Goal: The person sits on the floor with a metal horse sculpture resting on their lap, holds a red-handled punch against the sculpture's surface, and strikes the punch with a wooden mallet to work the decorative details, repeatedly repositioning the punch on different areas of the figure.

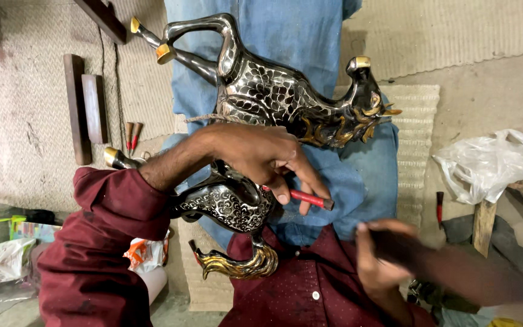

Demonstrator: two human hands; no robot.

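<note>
Left hand: grip closed around a red-handled chisel, its tip set against the flank of the metal horse figurine; the wrist lies across the figurine's middle.

Right hand: grip closed on a dark mallet-like striker, blurred with motion, below and to the right of the horse. Its exact form cannot be told.

Risk, as judged: the striker is moving fast and the chisel handle is short, so a blow off line could land on the left fingers. A chisel tip that skids on the polished curve could score the pattern. The horse rests only on the lap, on blue denim; a hard strike could roll it off.

Horse figurine: lying on its side across the lap, head to the right, hooves to the upper left. Dark polished metal, body covered in fine silver scroll and scale engraving; mane, hooves and tail are gold-coloured.

Around the horse: two more red-handled tools and dark wooden blocks on the woven mat to its left; a white plastic bag to its right.
</note>
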